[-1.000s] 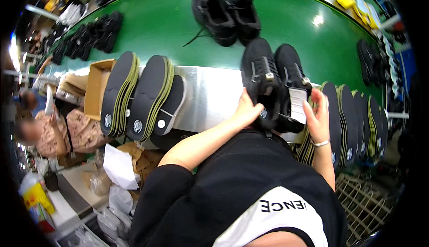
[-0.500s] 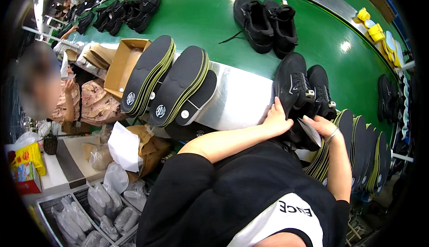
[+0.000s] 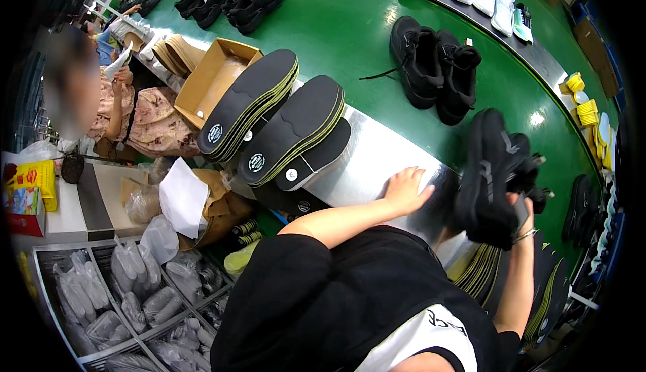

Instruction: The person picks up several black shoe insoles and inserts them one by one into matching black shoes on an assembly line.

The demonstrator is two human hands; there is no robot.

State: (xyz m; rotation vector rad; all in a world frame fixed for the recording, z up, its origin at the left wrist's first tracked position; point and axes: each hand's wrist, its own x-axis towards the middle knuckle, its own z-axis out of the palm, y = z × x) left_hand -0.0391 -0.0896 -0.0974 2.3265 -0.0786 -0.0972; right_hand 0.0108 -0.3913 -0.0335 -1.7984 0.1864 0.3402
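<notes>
My right hand [image 3: 523, 216] grips a black lace-up shoe [image 3: 486, 170] near its heel, lifted and tilted with its side toward me. A thin grey piece shows by those fingers, too small to name. Partly behind that shoe is a second black shoe [image 3: 535, 193], mostly hidden. My left hand [image 3: 406, 191] is empty, fingers apart, over the bare metal plate [image 3: 373, 148]. To its left lie two stacks of black insoles with yellow-green edges, a far stack [image 3: 259, 99] and a nearer stack [image 3: 299, 126].
More insole stacks [image 3: 479, 269] stand below the held shoe. A black shoe pair [image 3: 431, 69] rests on the green table [image 3: 323, 42]. An open cardboard box [image 3: 215, 79] and a co-worker [image 3: 151, 119] are at left. A divided tray [image 3: 101, 245] holds bagged grey items at lower left.
My left hand has let go of the shoe and moved left, fingers spreading. My right hand has lifted and turned the shoe to the right. The whole view has shifted.
</notes>
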